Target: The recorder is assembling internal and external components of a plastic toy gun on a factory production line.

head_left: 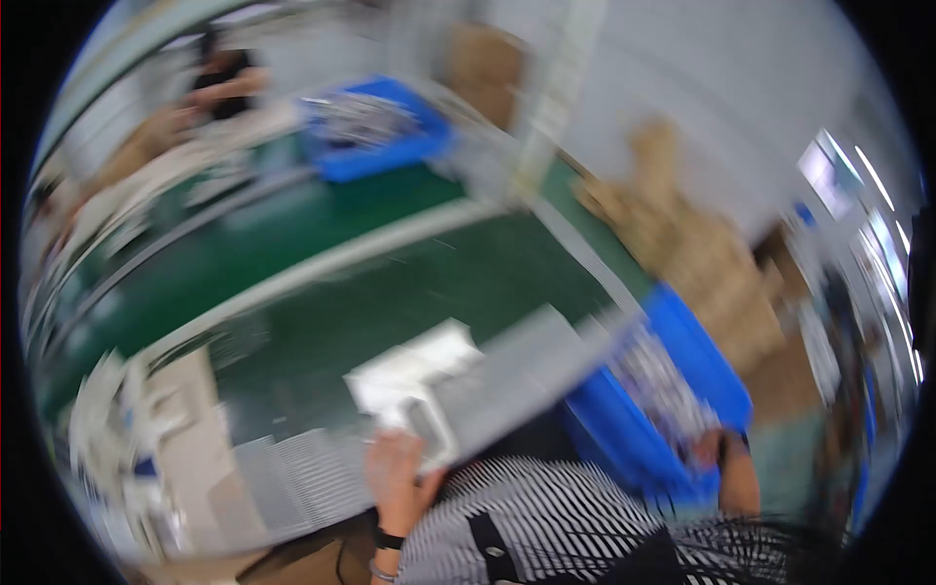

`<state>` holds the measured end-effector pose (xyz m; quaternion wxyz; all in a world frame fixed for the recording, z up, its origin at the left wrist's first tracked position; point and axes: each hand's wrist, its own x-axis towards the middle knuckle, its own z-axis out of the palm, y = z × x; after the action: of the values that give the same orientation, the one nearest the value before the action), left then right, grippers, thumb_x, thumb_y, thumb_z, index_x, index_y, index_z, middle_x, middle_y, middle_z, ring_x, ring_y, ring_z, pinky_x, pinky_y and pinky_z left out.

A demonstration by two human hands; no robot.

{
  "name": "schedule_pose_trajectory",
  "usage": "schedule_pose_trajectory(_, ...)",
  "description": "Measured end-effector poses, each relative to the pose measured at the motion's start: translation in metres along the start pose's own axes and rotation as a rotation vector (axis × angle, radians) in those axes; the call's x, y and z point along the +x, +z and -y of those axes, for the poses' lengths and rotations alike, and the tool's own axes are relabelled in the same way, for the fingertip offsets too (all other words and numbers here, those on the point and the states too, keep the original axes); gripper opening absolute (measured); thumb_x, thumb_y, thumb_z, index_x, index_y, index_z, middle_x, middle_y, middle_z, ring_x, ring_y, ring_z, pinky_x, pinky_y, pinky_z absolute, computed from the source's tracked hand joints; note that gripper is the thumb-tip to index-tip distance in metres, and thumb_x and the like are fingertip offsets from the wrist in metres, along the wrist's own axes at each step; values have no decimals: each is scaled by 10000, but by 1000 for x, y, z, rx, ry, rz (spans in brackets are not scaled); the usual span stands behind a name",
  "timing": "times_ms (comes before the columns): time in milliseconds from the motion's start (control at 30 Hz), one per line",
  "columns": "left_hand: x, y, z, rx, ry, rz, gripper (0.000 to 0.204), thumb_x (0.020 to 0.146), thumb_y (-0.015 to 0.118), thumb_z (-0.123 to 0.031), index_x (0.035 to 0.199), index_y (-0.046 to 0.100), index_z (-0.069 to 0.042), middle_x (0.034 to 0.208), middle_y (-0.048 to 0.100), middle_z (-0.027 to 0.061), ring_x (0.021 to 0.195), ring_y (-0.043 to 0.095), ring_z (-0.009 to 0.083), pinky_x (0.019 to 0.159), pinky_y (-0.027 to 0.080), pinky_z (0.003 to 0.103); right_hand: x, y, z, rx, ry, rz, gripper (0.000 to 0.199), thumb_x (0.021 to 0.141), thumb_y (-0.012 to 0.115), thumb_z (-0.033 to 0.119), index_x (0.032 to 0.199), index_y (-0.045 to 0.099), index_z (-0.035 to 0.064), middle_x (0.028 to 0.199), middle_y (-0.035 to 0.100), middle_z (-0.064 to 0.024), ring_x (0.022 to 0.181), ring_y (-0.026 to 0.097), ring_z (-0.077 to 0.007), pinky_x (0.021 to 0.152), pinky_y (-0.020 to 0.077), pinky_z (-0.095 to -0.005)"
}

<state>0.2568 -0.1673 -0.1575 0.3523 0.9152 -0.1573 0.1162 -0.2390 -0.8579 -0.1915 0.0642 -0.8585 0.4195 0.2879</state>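
My left hand (395, 478) is at the table's near edge, its fingers and thumb closed around the lower end of a white rectangular frame-shaped piece (441, 429) with a grey middle. Just beyond that piece, a bright white sheet or flat box (414, 366) lies on the green table. Off to the right, my right hand (712, 448) reaches into a blue bin (609, 429) full of small, shiny, clear-and-grey pieces (658, 380). Motion blurs its fingers, and the pieces partly hide them, so whether it grasps one is unclear.
Grey ribbed panels (312, 478) line the near table edge. At left are a cardboard sheet (200, 429) and piled white parts (107, 429). Another blue bin (380, 156) stands across a pale divider (322, 258). A person (224, 83) works at far left. Brown paper (702, 263) heaps at right.
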Motion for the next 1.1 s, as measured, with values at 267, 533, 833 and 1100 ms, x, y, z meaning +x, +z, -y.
schedule_pose_trajectory(267, 31, -2, -36, 153, 107, 129, 589, 842, 750, -191, 1373, 558, -23, 1483, 487, 188, 1431, 350, 442, 1167, 281, 565, 18, -104, 130, 278, 409, -55, 384, 970, 548, 343, 923, 746, 17, 840, 732, -223, 807, 725, -375, 788, 570, -501)
schedule_pose_trajectory(533, 26, 0, -64, 308, -36, 144, 607, 921, 660, -155, 1483, 460, -44, 1535, 426, 194, 1457, 338, 402, 1195, 252, 564, 94, -85, 216, 460, 161, -602, 318, 946, 610, 352, 939, 714, 52, 874, 728, -178, 847, 700, -383, 779, 544, -471)
schedule_pose_trajectory(833, 31, -1, -107, 304, -67, -2, 600, 951, 691, -360, 1442, 531, -54, 1524, 429, 249, 1365, 450, 422, 1122, 362, 556, 122, -107, 278, 695, -187, -404, 306, 960, 626, 337, 937, 713, 45, 841, 717, -163, 750, 680, -365, 682, 522, -444)
schedule_pose_trajectory(1100, 24, 5, -82, 368, -145, -6, 513, 982, 581, -90, 1477, 454, -45, 1518, 426, 194, 1410, 407, 358, 1158, 321, 525, 155, -150, 360, 399, -553, -456, 170, 897, 654, 185, 1024, 688, 77, 941, 692, -118, 778, 696, -296, 687, 546, -416)
